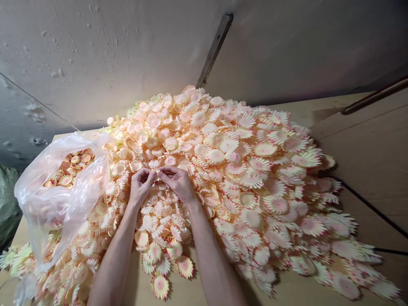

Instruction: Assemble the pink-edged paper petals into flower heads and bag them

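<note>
My left hand (142, 183) and my right hand (179, 183) meet over a big heap of artificial flower heads (229, 146). Fingertips of both hands pinch one small pale flower head (157, 173) between them, mostly covered by the fingers. The heap's pieces are flat, cream discs with fringed edges and pink-red tips. Between my forearms lie more loose ones, among them a yellowish flower head (160, 286) with a pink centre near the front.
On the left, a translucent plastic bag (81, 208) gapes, with more red-tipped flower heads inside. The heap spreads over a light wooden tabletop (181, 293). A stained wall (127, 55) stands behind. At right are a cardboard box (372, 170) and a black cable (366, 202).
</note>
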A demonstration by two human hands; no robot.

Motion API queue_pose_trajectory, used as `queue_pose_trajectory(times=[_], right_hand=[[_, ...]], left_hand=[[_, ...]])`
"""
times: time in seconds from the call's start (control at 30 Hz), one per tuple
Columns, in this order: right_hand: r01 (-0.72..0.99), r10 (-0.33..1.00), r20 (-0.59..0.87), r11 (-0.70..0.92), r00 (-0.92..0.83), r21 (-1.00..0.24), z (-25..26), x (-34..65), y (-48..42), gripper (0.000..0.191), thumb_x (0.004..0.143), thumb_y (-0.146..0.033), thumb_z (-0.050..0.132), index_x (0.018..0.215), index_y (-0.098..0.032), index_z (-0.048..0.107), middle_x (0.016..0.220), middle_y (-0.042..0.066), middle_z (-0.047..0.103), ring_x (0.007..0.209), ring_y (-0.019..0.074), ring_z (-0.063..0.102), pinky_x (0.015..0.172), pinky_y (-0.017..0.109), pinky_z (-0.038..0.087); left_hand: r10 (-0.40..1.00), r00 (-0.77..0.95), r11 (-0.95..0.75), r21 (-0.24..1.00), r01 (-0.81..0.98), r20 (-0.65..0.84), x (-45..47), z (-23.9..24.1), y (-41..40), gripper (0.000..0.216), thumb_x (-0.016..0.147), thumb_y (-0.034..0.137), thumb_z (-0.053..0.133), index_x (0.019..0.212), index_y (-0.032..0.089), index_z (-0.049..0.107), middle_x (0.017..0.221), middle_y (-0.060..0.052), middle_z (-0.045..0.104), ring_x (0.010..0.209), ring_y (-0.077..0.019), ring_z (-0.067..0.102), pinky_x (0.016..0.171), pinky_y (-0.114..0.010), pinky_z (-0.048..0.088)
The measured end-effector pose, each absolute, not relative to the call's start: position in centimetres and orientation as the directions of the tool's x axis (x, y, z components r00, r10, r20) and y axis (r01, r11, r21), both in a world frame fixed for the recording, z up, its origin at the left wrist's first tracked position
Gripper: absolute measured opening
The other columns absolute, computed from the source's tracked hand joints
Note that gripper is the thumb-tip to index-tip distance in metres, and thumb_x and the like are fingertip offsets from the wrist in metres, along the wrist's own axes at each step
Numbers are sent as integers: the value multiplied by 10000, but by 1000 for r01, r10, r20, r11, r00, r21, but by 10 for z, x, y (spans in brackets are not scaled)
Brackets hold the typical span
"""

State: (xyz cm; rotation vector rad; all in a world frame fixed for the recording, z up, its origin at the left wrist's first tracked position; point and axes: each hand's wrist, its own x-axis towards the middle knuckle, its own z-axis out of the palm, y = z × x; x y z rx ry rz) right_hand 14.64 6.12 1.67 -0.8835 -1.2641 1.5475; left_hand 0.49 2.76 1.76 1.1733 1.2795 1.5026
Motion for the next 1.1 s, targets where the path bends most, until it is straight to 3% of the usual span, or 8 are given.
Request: queue_pose_trajectory(times=[0.17, 0.4, 0.63, 0.73, 0.87, 1.0, 1.1], right_hand=[[-238, 921, 47, -50, -386, -970, 15, 147, 61, 380, 701, -348, 794, 1051, -224, 717, 968, 40, 726, 789, 141, 667, 738, 267, 563], [-127, 903, 89, 39, -419, -991, 19, 148, 58, 264, 737, -381, 761, 937, -208, 753, 958, 50, 737, 860, 175, 680, 770, 289, 561], [-140, 915, 175, 132, -365, -981, 19, 147, 60, 176, 732, -369, 763, 778, -202, 733, 864, 35, 688, 789, 164, 649, 721, 283, 533], [-192, 951, 146, 95, -273, -977, 16, 144, 61, 188, 759, -374, 738, 811, -201, 684, 811, 9, 636, 661, 117, 584, 612, 245, 489], [-265, 993, 59, 29, -106, -964, 11, 139, 61, 215, 794, -402, 694, 834, -202, 623, 585, -59, 477, 475, 70, 391, 444, 209, 320], [-378, 1000, -1, -1, -1, -926, 11, 138, 65, 254, 789, -412, 689, 767, -205, 545, 523, -81, 419, 449, 68, 347, 439, 207, 300], [-503, 993, -56, 3, 103, -864, 14, 143, 70, 310, 800, -427, 672, 728, -225, 449, 448, -108, 343, 406, 70, 295, 425, 205, 291]], left_hand=[[972, -199, -126, 992, -10, 121, 6, 21, 26, 378, 783, 498, 682, 677, 150, 582, 622, 20, 526, 565, -86, 447, 561, -216, 373], [964, -246, -112, 993, -23, 103, 4, 23, 26, 502, 780, 553, 661, 552, 157, 451, 526, 47, 380, 504, -65, 319, 498, -217, 269], [969, -224, -111, 994, -2, 107, 4, 17, 28, 474, 756, 548, 685, 584, 143, 510, 535, 39, 451, 505, -61, 355, 507, -209, 286], [974, -202, -105, 994, 9, 105, 6, 15, 29, 466, 761, 525, 693, 582, 149, 484, 521, 49, 430, 488, -56, 346, 489, -207, 265], [985, -142, -97, 995, 8, 97, 10, 17, 27, 456, 773, 492, 698, 579, 148, 470, 513, 54, 410, 485, -50, 338, 487, -204, 252], [989, -112, -95, 995, -9, 93, 11, 21, 23, 459, 789, 474, 690, 555, 145, 470, 499, 49, 416, 470, -48, 348, 475, -205, 255], [982, -169, -104, 985, -141, 80, 7, 21, 23, 483, 796, 464, 686, 533, 159, 419, 485, 40, 444, 459, -61, 421, 469, -204, 291]])
